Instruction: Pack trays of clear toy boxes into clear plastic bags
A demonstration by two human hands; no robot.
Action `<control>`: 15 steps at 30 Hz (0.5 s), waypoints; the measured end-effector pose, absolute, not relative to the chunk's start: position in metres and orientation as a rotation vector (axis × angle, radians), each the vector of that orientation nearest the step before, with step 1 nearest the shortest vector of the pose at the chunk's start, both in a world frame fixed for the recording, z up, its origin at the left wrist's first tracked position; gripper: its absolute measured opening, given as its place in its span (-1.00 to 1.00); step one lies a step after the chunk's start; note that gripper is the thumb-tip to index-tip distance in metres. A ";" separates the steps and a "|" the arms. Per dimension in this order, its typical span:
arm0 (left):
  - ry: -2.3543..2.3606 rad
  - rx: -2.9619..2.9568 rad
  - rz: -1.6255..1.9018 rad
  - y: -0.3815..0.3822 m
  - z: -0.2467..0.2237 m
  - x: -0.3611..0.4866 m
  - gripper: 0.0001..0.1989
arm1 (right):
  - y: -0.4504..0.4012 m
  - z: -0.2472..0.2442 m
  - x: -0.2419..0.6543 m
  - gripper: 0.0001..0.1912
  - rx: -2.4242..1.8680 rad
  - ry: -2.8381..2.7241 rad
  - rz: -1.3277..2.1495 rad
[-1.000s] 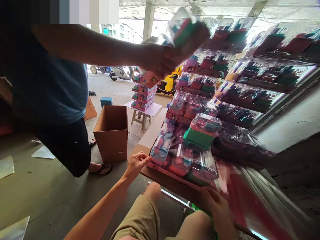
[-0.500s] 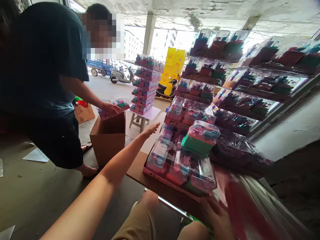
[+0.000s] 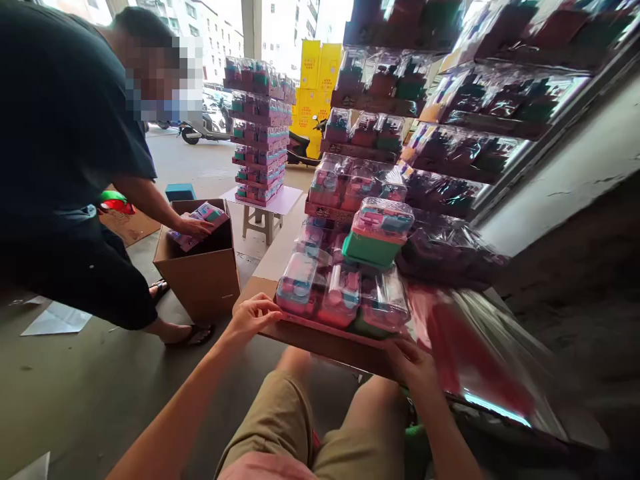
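Observation:
A shallow pink cardboard tray [image 3: 320, 321] lies in front of me on a brown board, filled with several clear-lidded plastic boxes in pink, teal and green. My left hand [image 3: 256, 316] has its fingers closed at the tray's front left corner. At the front right corner, my right hand [image 3: 411, 359] grips the edge, its fingertips partly hidden. One more box with a green base [image 3: 373, 248] and a clear lid sits on top of the boxes in the tray, touched by neither hand.
Stacks of similar trays [image 3: 367, 137] rise behind and to the right. Clear wrapping film [image 3: 480, 353] lies at right. On the left, another person [image 3: 65, 133] bends over a cardboard carton [image 3: 200, 277], a hand on a box pack. A tray stack [image 3: 260, 133] stands on a stool farther back.
My left hand has drawn back from the tray's far left side to its front left corner. My right hand stays near the front right corner. The other person's pack has gone lower into the carton.

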State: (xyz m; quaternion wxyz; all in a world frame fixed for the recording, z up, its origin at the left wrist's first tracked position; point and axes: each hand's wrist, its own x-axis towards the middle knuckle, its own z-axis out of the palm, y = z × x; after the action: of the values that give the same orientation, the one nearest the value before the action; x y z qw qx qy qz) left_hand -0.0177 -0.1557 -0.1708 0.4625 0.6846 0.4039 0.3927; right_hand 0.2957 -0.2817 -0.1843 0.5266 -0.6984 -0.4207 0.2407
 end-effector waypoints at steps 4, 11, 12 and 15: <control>0.997 1.664 1.045 -0.154 -0.177 -0.010 -0.67 | -0.282 -0.179 0.290 -0.59 -1.655 -1.020 0.566; 1.083 1.418 1.115 -0.148 -0.197 -0.007 -0.60 | -0.283 -0.174 0.286 -0.58 -1.648 -1.035 0.517; 1.086 1.411 1.118 -0.149 -0.197 -0.007 -0.61 | -0.283 -0.173 0.286 -0.57 -1.652 -1.048 0.523; 1.071 1.409 1.112 -0.152 -0.193 -0.006 -0.62 | -0.284 -0.171 0.285 -0.55 -1.660 -1.054 0.516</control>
State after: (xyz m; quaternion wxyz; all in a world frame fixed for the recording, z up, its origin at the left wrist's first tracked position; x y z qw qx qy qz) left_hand -0.0057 -0.1519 -0.1926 0.5017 0.5829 0.4433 0.4604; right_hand 0.2848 -0.2838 -0.1714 0.5264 -0.6943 -0.4408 0.2156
